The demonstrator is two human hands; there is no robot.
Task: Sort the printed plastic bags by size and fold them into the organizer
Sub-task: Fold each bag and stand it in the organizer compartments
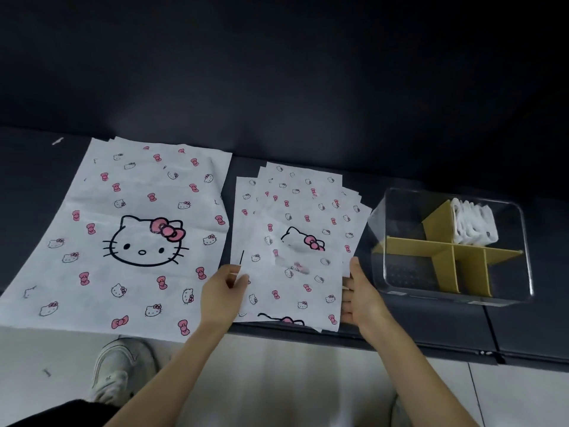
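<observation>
A pile of large white cat-print bags (129,229) lies flat at the left of the dark table. A fanned stack of small printed bags (308,211) lies in the middle. I hold the top small bag (292,291) by both side edges, its upper part lifted and folding toward me. My left hand (223,292) pinches its left edge. My right hand (358,295) grips its right edge with the thumb on top. A clear organizer (520,241) with yellow dividers stands at the right, with folded white bags (472,223) in its far right compartment.
The dark table (431,328) ends just below the bags, with pale floor beneath. A white sneaker (118,369) shows on the floor at lower left. A dark wall rises behind the table.
</observation>
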